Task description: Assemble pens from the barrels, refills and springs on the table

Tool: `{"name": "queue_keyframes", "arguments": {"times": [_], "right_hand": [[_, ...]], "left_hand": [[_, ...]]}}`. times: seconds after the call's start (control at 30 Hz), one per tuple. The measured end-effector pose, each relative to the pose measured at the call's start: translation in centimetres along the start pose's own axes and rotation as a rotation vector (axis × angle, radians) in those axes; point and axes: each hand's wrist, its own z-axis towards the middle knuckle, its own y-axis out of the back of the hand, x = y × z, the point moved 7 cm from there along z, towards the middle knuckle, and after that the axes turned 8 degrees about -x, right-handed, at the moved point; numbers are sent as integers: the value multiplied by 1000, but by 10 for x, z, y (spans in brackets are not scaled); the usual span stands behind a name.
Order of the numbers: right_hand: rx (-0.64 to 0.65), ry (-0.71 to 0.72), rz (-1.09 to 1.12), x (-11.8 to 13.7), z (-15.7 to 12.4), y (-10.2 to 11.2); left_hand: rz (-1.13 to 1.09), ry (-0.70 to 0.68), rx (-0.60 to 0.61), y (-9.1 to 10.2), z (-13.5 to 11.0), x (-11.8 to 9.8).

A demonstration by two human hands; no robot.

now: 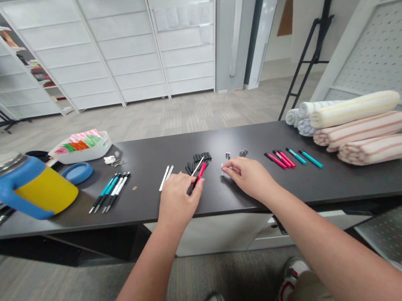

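Note:
My left hand (176, 198) is closed around a red pen (201, 172) with a black lower end. A thin white pen refill (198, 166) slants up beside the pen, and I cannot tell whether the same hand holds it. White refills (166, 177) lie just left of this hand, and black pen grips (202, 157) lie beyond it. My right hand (248, 176) pinches a small pale piece (222, 169) at its fingertips, too small to name. Small metal pen parts (243, 153) and tiny coloured pieces (228, 155) lie just beyond the right hand.
Assembled pens (110, 192) lie in a row at left; red barrels (283, 159) and teal barrels (304, 157) lie at right. A blue-yellow mug (37, 188), blue lid (78, 173) and white basket (88, 153) stand on the dark table (140, 153). Rolled towels (370, 127) are stacked at right.

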Motion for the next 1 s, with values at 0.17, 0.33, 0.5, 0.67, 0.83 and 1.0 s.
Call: {"name": "queue_keyframes", "arguments": {"times": [0.17,0.33,0.5,0.67,0.83,1.0], "right_hand": [[-38,-17,49,-2,-1,4],[-200,-137,5,-17,-2,19],[-162,-146,-136,-19,-3,16],[-133,-162,-158,-20,-3,13],[-126,-170,-159,-20,-3,14],[-127,-162,-171,-18,-3,14]], "left_hand": [[4,3,11,-1,0,1],[0,5,5,0,-1,2],[4,-1,8,-1,0,1],[0,1,3,0,-1,2],[3,14,3,0,-1,2],[-5,7,1,0,-1,1]]}}
